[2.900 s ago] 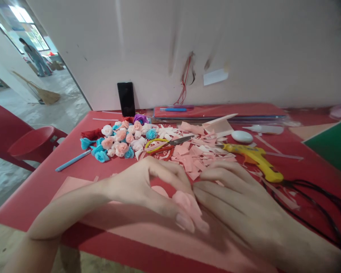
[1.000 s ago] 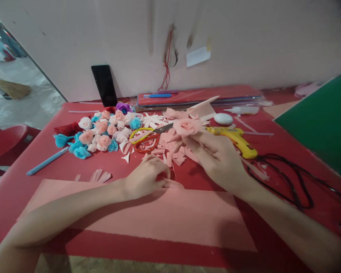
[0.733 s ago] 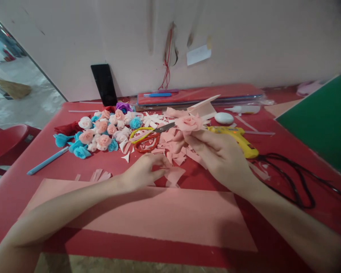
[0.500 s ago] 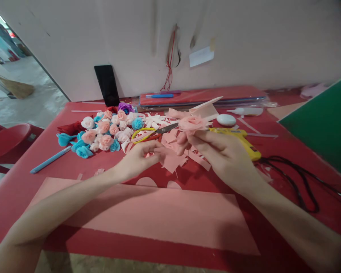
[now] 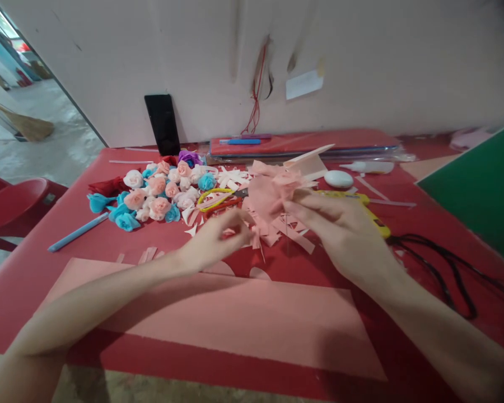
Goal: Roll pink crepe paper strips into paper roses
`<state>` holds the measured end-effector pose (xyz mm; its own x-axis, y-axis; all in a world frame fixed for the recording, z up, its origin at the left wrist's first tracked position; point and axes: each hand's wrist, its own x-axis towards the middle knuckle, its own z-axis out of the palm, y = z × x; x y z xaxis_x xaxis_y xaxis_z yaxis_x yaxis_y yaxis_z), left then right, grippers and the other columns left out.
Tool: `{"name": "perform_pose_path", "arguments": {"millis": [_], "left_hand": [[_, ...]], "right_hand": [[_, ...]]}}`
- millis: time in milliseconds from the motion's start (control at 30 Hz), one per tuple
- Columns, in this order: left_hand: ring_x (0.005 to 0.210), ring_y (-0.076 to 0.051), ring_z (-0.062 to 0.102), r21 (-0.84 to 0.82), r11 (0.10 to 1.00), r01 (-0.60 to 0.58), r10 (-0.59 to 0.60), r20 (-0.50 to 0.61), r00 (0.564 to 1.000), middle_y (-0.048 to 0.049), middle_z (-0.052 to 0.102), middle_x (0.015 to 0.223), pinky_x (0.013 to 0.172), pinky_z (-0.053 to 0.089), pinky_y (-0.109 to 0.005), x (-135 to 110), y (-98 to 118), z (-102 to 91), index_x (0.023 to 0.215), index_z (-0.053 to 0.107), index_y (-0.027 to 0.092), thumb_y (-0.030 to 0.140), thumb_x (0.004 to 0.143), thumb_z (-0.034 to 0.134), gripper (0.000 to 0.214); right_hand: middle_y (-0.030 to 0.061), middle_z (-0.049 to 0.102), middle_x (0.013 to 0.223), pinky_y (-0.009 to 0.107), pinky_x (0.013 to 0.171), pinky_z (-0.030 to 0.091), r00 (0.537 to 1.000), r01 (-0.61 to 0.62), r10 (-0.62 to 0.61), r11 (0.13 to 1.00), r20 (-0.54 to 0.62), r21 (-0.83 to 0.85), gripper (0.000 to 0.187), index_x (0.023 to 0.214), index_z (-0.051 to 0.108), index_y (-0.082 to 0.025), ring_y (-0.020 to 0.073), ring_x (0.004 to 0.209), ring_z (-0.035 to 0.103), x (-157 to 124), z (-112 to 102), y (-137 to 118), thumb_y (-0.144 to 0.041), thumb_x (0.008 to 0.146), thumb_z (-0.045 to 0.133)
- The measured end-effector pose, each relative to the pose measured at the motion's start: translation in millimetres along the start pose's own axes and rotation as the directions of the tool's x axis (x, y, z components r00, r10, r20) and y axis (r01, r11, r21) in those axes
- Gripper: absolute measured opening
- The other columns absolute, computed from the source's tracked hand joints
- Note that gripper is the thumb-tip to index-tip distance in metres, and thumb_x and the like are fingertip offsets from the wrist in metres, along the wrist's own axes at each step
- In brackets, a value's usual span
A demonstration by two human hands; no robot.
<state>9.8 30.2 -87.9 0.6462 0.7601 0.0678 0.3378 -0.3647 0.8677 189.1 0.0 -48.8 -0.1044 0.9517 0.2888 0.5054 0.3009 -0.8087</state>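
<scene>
A pink paper flower (image 5: 273, 193) is pinched between the thumb and fingers of my right hand (image 5: 340, 229), with a broad rounded petal on its near left side. My left hand (image 5: 214, 238) is just left of the flower, fingers loosely bent and thumb apart from them; I see nothing in its grasp. Under and behind both hands lies a heap of pink paper scraps (image 5: 296, 232). Scissors with yellow and red handles (image 5: 215, 197) rest among the scraps, their blades partly hidden behind the flower.
A pink paper sheet (image 5: 210, 313) covers the near tabletop. Finished paper flowers (image 5: 157, 207) cluster left, beside a blue pen (image 5: 78, 232). A phone (image 5: 163, 123) leans on the wall. Right are a yellow glue gun (image 5: 378, 221), its black cord, and a green board (image 5: 479, 190).
The pink petal near my left fingers is now against the flower in my right hand. My left hand has come away from it, and the flower has turned. The view has shifted slightly.
</scene>
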Motion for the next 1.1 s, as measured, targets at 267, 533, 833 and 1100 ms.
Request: {"name": "perform_pose_path", "arguments": {"millis": [267,533,833,1100], "left_hand": [[0.096,-0.022,0.057,0.377,0.917,-0.132,0.029,0.268,0.963,-0.0069,0.067,0.096,0.090,0.034,-0.038,-11,-16,32.0,0.097,0.062,0.015,0.019,0.083,0.053,0.017],[0.089,-0.018,0.057,0.360,0.929,-0.085,-0.019,0.275,0.961,-0.0017,0.068,0.086,0.090,0.032,-0.034,-8,-11,27.3,0.076,0.062,0.017,0.015,0.077,0.060,0.003],[0.089,-0.016,0.061,0.302,0.953,0.010,-0.094,0.266,0.959,-0.0039,0.069,0.093,0.086,0.041,-0.029,-1,-5,7.7,0.099,0.062,0.016,0.023,0.079,0.061,0.021],[0.085,-0.017,0.060,0.505,0.863,0.006,-0.236,0.392,0.889,-0.0050,0.067,0.098,0.071,0.044,-0.024,-1,10,-33.8,0.091,0.066,0.015,0.017,0.074,0.062,0.017]], "right_hand": [[0.0005,0.065,0.070,0.030,0.063,0.047,0.998,-0.024,0.025,1.000,-0.050,0.014,0.027,0.066,0.067,-0.028,0.0178,0.068,0.058,0,-1,-2,-0.037,0.084,0.051],[0.0000,0.064,0.070,0.027,0.052,0.044,0.997,-0.068,0.072,0.993,-0.040,0.097,0.023,0.067,0.068,-0.028,0.0165,0.066,0.057,-1,0,-1,-0.033,0.083,0.053],[-0.0026,0.062,0.068,0.029,0.071,0.044,0.998,-0.028,0.034,0.991,-0.047,0.129,0.022,0.069,0.069,-0.024,0.0138,0.067,0.056,-1,1,-1,-0.030,0.083,0.053],[-0.0043,0.068,0.071,0.029,0.071,0.045,0.996,0.052,-0.049,0.998,-0.070,0.043,0.025,0.068,0.070,-0.027,0.0161,0.073,0.062,1,3,4,-0.026,0.083,0.050]]}}
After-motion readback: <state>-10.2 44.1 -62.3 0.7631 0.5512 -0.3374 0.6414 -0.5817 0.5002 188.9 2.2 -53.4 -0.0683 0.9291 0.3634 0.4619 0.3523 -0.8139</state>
